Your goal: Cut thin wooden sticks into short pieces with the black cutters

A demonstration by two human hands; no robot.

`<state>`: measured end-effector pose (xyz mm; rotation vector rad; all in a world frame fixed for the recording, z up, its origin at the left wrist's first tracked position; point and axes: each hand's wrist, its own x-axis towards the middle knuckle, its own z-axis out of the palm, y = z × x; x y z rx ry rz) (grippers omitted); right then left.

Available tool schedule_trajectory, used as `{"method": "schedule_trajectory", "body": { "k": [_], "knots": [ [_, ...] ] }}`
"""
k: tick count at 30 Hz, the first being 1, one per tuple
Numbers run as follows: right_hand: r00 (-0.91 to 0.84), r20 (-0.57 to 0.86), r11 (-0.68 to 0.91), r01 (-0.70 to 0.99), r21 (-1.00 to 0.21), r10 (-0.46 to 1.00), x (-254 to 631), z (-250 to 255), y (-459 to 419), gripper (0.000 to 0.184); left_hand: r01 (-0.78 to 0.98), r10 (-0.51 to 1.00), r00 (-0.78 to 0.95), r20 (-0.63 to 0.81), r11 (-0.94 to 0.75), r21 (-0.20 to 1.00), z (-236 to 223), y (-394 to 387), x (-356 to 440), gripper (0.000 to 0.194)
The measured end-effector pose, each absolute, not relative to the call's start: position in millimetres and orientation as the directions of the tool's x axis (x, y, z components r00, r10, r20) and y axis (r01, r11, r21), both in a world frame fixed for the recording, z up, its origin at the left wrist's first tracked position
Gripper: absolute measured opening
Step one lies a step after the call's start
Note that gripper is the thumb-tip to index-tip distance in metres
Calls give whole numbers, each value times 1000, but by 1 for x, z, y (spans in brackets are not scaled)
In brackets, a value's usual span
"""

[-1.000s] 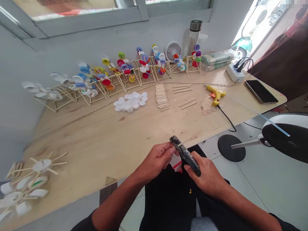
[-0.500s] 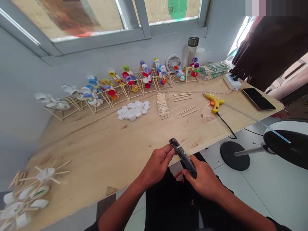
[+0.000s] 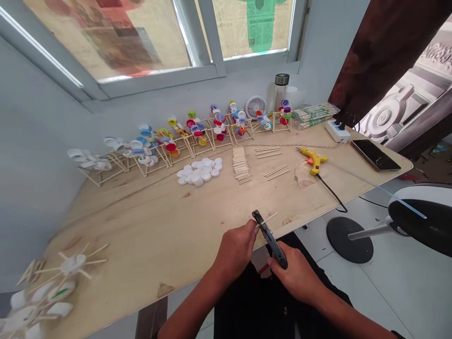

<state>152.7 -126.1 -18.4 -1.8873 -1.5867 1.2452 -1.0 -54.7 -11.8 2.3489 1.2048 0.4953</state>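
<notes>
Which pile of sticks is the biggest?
The tight stack next to the white caps. The other two bunches, back and front, hold only a few loose sticks.

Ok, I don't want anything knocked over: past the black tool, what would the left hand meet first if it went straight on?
The left hand would probably meet the yellow glue gun first, though depth is hard to judge from here.

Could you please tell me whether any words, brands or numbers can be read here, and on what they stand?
None can be read. Green print on the clear-wrapped bundle of wooden sticks is too small, and the marks on the glass window pane are too blurred.
</notes>
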Motion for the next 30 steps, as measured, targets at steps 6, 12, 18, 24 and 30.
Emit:
{"method": "schedule_trajectory", "body": {
  "k": [6,12,18,24,30],
  "knots": [
    [-32,-425,-338,552,-762,905,155,-26,-128,9,720,785,568,246,-619,313,-32,-62,5,21],
    [9,-433,-349,607,-714,901,160,-28,-127,10,753,756,547,359,-632,182,-41,-62,12,19],
    [-2,-452,-363,593,-719,892,160,-28,-126,10,741,744,530,407,-639,206,-49,-62,13,18],
    [14,-463,-379,595,-708,886,156,-26,-127,12,712,729,539,422,-662,235,-53,-61,11,17],
    [12,-451,-364,610,-704,892,153,-26,-125,8,683,723,572,386,-681,263,-53,-60,7,14]
  ]
}}
